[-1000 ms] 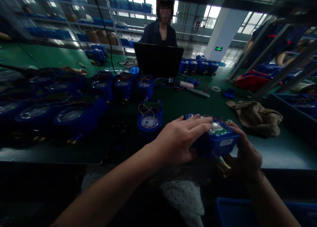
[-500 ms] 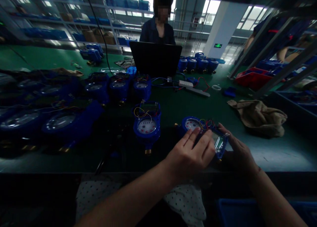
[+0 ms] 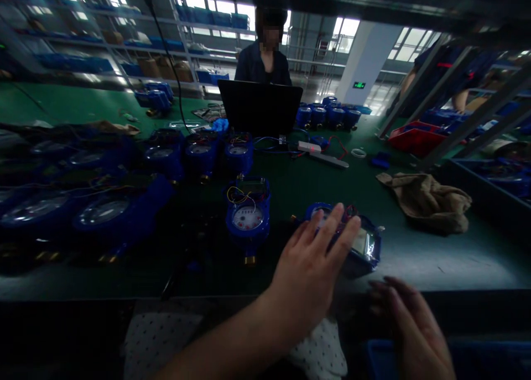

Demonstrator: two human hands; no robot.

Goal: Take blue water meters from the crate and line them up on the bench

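My left hand (image 3: 313,258) lies over a blue water meter (image 3: 365,261), fingers stretched and spread across its dial and wires. That meter is turned sideways, with its small display (image 3: 365,240) facing up at the right end. My right hand (image 3: 415,316) is apart from the meter, lower right by the table edge. Its fingers are somewhat blurred and loosely bent, with nothing visible in them. Left of my left hand stands another water meter (image 3: 248,219) with an open top, loose yellow and white wires and a brass fitting below.
Several more blue meters (image 3: 103,208) crowd the left side. A black laptop (image 3: 260,106) stands at the back before a seated person (image 3: 263,59). A brown cloth (image 3: 431,200), a red bin (image 3: 417,138) and a blue crate (image 3: 498,181) are on the right. A blue bin (image 3: 381,358) sits below the table edge.
My right hand has let go of the meter's display end and moved down toward the table edge. My left hand's fingers have straightened and spread over the meter.
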